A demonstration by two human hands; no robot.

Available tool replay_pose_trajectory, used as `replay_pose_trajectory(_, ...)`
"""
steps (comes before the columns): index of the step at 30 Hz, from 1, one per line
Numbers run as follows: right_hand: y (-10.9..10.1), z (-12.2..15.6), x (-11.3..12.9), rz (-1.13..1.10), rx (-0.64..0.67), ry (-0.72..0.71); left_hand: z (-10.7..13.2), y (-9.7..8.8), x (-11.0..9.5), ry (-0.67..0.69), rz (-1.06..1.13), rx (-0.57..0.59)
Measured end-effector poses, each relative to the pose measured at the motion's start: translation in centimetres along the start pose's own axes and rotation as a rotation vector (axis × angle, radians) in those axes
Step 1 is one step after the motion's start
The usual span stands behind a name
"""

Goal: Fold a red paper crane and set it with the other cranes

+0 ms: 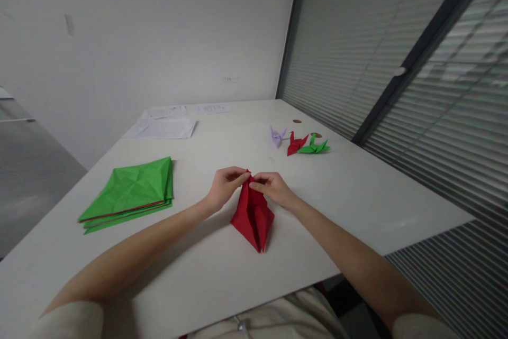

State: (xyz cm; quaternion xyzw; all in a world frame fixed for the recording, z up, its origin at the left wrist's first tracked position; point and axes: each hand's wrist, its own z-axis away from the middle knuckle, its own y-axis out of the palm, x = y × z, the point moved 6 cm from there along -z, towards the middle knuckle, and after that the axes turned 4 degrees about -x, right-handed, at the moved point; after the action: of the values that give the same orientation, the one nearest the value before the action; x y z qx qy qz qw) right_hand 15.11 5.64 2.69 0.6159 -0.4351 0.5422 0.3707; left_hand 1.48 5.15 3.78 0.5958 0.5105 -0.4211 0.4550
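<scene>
A partly folded piece of red origami paper [254,217] rests on the white table in front of me, its two split points toward my body and its narrow tip away from me. My left hand [227,184] pinches the far tip from the left, thumb and fingers closed on the paper. From the right, my right hand [274,188] pinches the same end with its thumb and index finger. The fingertips of both hands nearly meet and cover part of the tip. A long crease runs down the paper's middle.
To the left lies a stack of creased green paper [138,188] with a red sheet edge showing. Folded cranes in purple [277,138], red [296,144] and green [314,146] stand at the back right. Printed sheets [166,128] lie at the back left. Blinds line the right side.
</scene>
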Motion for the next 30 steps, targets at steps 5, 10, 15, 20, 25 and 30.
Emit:
replay_pose_trajectory(5, 0.2, 0.2, 0.6, 0.053, -0.024, -0.042, 0.2, 0.3, -0.4, 0.011, 0.024, 0.026)
replay_pose_trajectory(10, 0.6, 0.3, 0.6, 0.003, -0.029, -0.047, 0.2, 0.2, 0.0, -0.007, 0.087, 0.043)
replay_pose_trajectory(15, 0.6, 0.4, 0.3, -0.030, -0.071, -0.033, 0.4, 0.3, -0.5, 0.031, 0.060, 0.019)
replay_pose_trajectory(20, 0.6, 0.4, 0.3, -0.038, -0.092, -0.045, 0.6, 0.3, -1.1, 0.050, 0.037, -0.010)
replay_pose_trajectory(25, 0.5, 0.3, 0.2, -0.042, -0.088, -0.041, 0.5, 0.3, -0.8, 0.037, 0.069, 0.030)
replay_pose_trajectory(30, 0.6, 0.5, 0.5, -0.086, -0.064, -0.062, 0.3, 0.2, -0.6, 0.045, 0.123, 0.045)
